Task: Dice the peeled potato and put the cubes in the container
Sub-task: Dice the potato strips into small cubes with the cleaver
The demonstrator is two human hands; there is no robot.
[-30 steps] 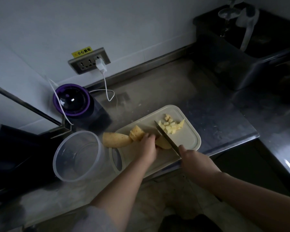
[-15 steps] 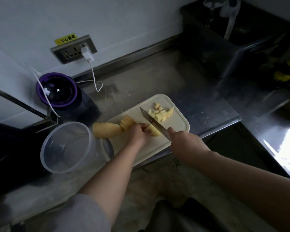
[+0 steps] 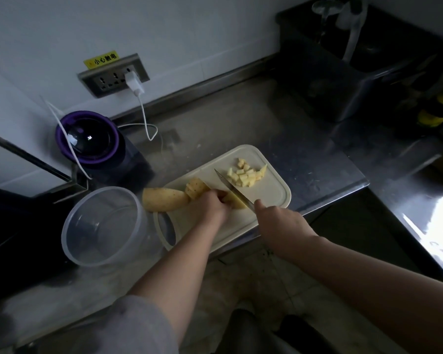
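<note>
A pale board (image 3: 271,200) lies on a steel counter (image 3: 241,118), its handle end towards the person.

At the middle of the board, the left hand (image 3: 215,204) has its fingers curled down over a potato piece (image 3: 235,202), pinning it to the board. The right hand (image 3: 279,222), at the board's near edge, is closed round the handle of a knife (image 3: 232,187). The handle itself is hidden inside the fist. The blade runs from that hand towards the board's far side. Its edge is down against the potato piece, just beside the left fingertips.

On the far right part of the board lies a loose heap of cubes (image 3: 246,175), right of the blade and apart from it. Left of the left hand sits a stack of slices (image 3: 196,186). Touching those slices, a potato half (image 3: 164,200) overhangs the board's left edge.

A clear round container (image 3: 102,226) stands upright on the counter just left of the board's handle end. Beyond the board to the left stands a purple-rimmed blender (image 3: 90,139). On the wall behind the board, a white charger (image 3: 133,81) is plugged into a socket (image 3: 110,79), and its cord trails down to the counter.
</note>
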